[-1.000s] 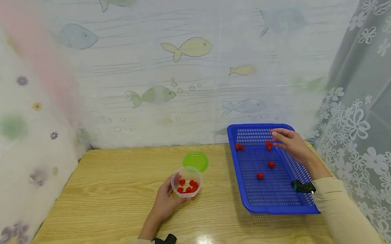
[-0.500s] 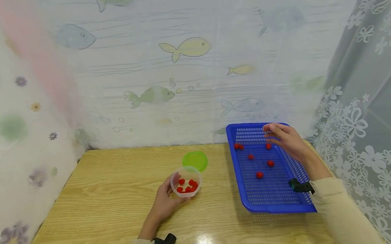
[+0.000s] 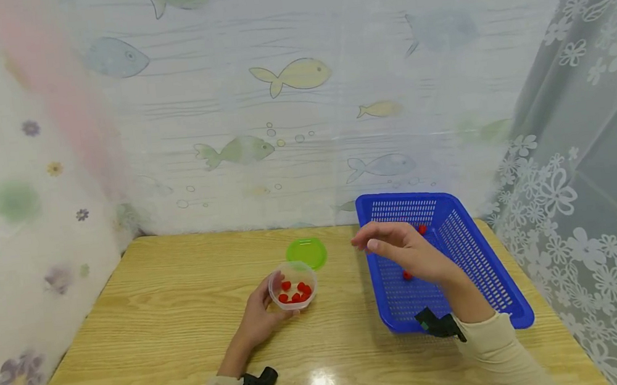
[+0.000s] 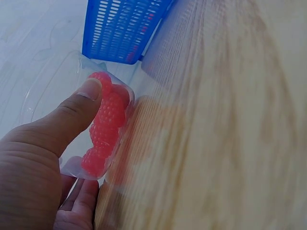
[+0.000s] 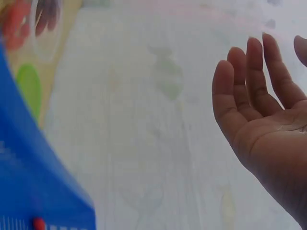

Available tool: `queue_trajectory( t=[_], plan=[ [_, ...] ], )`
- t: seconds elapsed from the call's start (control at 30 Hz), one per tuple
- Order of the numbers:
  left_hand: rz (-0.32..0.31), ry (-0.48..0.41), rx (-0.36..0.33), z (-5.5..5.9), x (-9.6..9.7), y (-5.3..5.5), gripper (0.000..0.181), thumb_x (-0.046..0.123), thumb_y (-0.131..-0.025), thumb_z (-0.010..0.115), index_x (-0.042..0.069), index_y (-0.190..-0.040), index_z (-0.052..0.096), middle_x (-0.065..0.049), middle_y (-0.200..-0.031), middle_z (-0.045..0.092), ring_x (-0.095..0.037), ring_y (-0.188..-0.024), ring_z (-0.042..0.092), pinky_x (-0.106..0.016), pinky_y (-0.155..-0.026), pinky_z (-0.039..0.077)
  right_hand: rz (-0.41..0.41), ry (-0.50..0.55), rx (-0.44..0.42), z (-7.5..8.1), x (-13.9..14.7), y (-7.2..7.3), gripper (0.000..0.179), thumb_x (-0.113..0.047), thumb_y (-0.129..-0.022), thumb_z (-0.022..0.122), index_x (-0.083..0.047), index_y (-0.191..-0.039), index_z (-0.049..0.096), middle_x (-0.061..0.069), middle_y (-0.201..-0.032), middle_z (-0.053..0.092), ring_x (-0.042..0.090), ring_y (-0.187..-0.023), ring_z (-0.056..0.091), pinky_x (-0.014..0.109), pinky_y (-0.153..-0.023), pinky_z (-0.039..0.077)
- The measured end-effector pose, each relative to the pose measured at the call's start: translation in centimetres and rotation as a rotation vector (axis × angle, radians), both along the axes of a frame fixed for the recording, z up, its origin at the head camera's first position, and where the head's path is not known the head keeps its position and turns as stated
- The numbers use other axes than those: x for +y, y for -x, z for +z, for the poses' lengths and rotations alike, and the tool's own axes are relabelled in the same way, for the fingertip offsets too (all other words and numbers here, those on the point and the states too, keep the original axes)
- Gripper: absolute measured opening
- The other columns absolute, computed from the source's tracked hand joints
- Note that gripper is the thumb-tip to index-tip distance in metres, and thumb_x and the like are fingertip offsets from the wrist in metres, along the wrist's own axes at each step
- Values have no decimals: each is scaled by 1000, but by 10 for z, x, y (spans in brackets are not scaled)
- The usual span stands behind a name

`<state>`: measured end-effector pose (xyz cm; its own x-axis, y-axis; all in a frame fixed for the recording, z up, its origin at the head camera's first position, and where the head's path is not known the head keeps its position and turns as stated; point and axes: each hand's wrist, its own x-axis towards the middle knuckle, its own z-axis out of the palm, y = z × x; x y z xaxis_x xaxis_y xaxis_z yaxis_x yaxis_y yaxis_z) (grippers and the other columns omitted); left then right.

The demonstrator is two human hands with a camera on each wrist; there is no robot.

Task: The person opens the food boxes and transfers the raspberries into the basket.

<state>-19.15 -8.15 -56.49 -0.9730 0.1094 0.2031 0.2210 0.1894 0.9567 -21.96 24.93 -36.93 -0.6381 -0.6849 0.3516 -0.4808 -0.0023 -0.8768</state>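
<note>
My left hand (image 3: 261, 315) grips a clear plastic tub (image 3: 291, 268) on the table, its thumb along the near side. Inside the tub lie several red raspberries (image 4: 111, 109), seen through the wall in the left wrist view. My right hand (image 3: 409, 251) hovers over the left rim of a blue plastic basket (image 3: 377, 297), fingers loosely bent. The right wrist view shows its palm bare, with nothing in the fingers (image 5: 223, 91). A raspberry (image 3: 422, 229) sits toward the basket's back and another (image 3: 407, 275) peeks out below the right hand, which covers part of the basket floor.
A round green lid (image 3: 306, 254) lies flat on the wooden table (image 3: 175, 317), just behind the tub. A white curtain with fish (image 3: 305, 155) hangs at the table's back edge. Flowered drapes (image 3: 608, 238) flank the right side.
My right hand has come from the basket's back right to its left rim. A raspberry has appeared on the middle of the basket floor in between. My left hand and the tub stay put.
</note>
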Motion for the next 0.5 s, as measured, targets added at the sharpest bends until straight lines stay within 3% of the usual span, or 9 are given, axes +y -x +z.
queue_trajectory(
  t=[0.1,0.23,0.37,0.5],
  plan=[
    [0,-6,5,0,0,-1,94,4,-74,91,5,-154,41,-17,-153,49,-31,-144,45,-43,-117,37,26,17,-16,-2,-21,-12,26,-7,-106,51,9,-123,62,-4,-118,66,13,-113,63,27,-100,52],
    [2,-9,11,0,0,-1,94,4,-74,91,5,-154,42,-17,-152,50,-32,-144,45,-44,-118,36,-9,16,-50,-11,-47,-22,26,-12,-106,54,4,-124,64,4,-122,65,17,-115,60,30,-100,52],
    [2,-3,20,-1,0,0,93,5,-75,91,5,-154,42,-17,-151,50,-32,-143,46,-45,-117,37,-109,-13,-54,-28,-74,-22,23,-12,-105,57,-2,-122,68,11,-124,64,27,-119,59,38,-100,53],
    [3,2,17,-3,0,1,93,5,-75,91,5,-154,42,-17,-151,51,-31,-142,46,-45,-118,37,-272,-92,-39,-55,-98,-16,20,-11,-102,61,-5,-119,71,13,-128,61,32,-124,54,48,-102,50]
  ],
)
